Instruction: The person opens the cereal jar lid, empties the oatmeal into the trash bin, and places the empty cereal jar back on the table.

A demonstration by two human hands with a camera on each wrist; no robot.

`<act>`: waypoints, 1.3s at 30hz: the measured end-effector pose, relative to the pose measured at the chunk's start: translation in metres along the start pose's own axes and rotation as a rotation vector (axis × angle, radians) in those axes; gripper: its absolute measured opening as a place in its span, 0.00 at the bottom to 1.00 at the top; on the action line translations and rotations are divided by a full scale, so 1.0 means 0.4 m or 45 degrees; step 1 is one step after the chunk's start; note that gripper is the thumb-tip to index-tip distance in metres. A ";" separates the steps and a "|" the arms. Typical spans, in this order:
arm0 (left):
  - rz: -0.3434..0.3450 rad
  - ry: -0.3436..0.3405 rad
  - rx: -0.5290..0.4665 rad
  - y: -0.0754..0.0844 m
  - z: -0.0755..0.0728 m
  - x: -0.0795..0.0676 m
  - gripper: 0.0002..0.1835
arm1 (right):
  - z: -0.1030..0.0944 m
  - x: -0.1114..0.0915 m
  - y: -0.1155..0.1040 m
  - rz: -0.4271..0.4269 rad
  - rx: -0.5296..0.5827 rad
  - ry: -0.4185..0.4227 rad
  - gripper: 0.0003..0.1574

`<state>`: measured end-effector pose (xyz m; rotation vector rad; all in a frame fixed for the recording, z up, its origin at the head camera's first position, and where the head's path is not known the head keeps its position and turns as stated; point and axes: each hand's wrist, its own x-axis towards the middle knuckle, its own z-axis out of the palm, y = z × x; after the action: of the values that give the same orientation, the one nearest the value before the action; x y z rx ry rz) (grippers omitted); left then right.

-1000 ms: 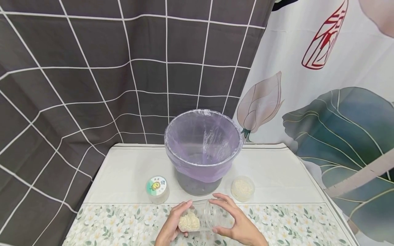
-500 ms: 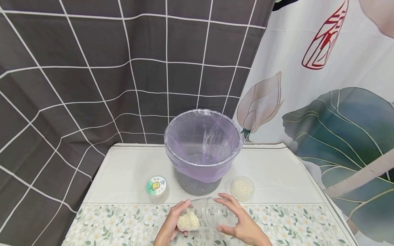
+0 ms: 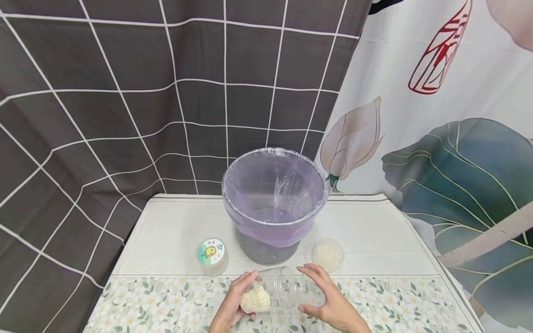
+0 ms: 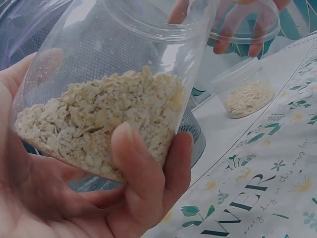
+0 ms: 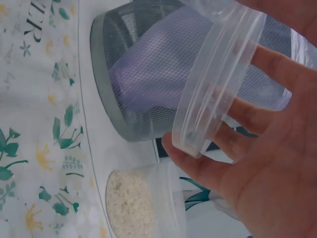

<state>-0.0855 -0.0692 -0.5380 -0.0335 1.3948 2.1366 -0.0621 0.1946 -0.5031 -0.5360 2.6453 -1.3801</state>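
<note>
My left hand (image 3: 231, 303) grips a clear jar (image 3: 271, 277) round its base end, tilted on its side with the mouth to the right. Pale oat flakes (image 4: 99, 119) are heaped in its lower end. Between the thumb and fingers of my right hand (image 3: 333, 300) is a clear lid (image 5: 213, 89), held by its edge. The lid is off the jar, a short way from its mouth in the left wrist view. Part of the right hand shows through the clear plastic there.
Behind the hands stands a mesh bin (image 3: 266, 252) lined with a purple bag (image 3: 287, 233). On its right sits a small tub of pale flakes (image 3: 328, 256); on its left, a container with a green-and-white label (image 3: 213, 257). A flowered cloth (image 3: 154, 300) covers the front.
The right hand has drawn the lid away from the jar's mouth to the right. The left hand keeps its hold on the jar, nearly in place.
</note>
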 end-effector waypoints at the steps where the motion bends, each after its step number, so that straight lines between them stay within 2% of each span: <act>1: 0.002 -0.004 -0.001 0.000 0.000 -0.001 0.21 | 0.001 -0.001 0.002 -0.004 -0.012 0.005 0.46; 7: 0.039 -0.058 -0.029 -0.001 -0.002 -0.003 0.19 | 0.003 -0.005 0.017 -0.009 -0.047 0.019 0.45; 12: 0.062 -0.106 -0.054 -0.002 -0.006 -0.005 0.20 | 0.002 -0.010 0.033 0.099 -0.039 -0.017 0.46; 17: 0.081 -0.088 -0.029 -0.003 -0.005 -0.006 0.23 | -0.001 -0.015 0.047 0.204 -0.038 -0.064 0.45; 25: 0.131 -0.069 -0.095 -0.004 0.003 -0.004 0.18 | 0.001 -0.022 0.067 0.249 -0.049 -0.086 0.45; 29: 0.198 -0.067 -0.139 -0.006 0.004 -0.005 0.17 | 0.004 -0.026 0.078 0.249 -0.076 -0.091 0.45; 35: 0.311 -0.171 -0.167 -0.010 0.000 -0.006 0.21 | 0.004 -0.035 0.096 0.242 -0.095 -0.110 0.45; 39: 0.367 -0.194 -0.151 -0.011 -0.003 -0.007 0.26 | 0.003 -0.041 0.105 0.243 -0.083 -0.113 0.46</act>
<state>-0.0815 -0.0703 -0.5415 0.2950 1.2445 2.3983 -0.0573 0.2216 -0.5391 -0.3321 2.6001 -1.1916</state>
